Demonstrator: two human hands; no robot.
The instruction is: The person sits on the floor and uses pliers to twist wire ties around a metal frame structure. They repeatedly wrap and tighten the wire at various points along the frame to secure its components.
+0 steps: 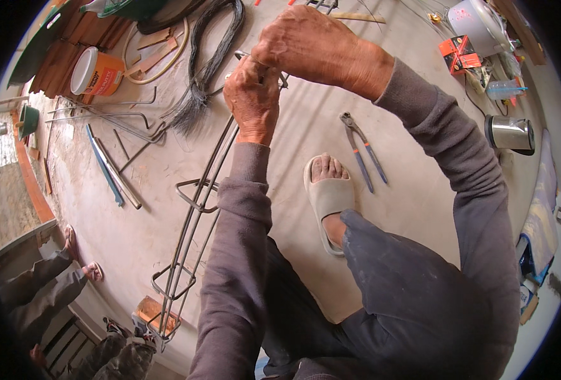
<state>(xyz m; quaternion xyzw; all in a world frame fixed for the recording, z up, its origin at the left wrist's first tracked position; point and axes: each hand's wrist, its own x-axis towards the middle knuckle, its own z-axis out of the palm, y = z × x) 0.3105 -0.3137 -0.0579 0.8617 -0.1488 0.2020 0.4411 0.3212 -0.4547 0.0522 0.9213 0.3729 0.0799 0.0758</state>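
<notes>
1. Your left grip (pixel 253 101) is at the upper part of the long steel frame (pixel 192 221), with its fingers curled inward. Whether they clasp a bar or only rest against it can't be made out, because the back of the hand covers the contact.
2. Your right grip (pixel 318 47) comes across from the right and meets the left at the fingertips. Its fingers are bent down too, and what they pinch, if anything, is hidden (the knuckles face the camera).
3. The relation that counts: the frame lies below and to the left of both hands, its long axis slanting from beneath your left grip down to the lower left, along the outside of your left forearm. Your left grip is nearer to that visible length; your right reaches over from the far side.
4. Along the frame you can see 2 clear bent-rod loops, the upper loop (pixel 198 206) being closer to your hands.
5. The pincers (pixel 360 163) lie on the floor (pixel 420 209) to the right of your sandalled foot (pixel 331 197), apart from both hands, handles toward you.
6. A dark wire bundle (pixel 207 57) lies just left of your left grip.
</notes>
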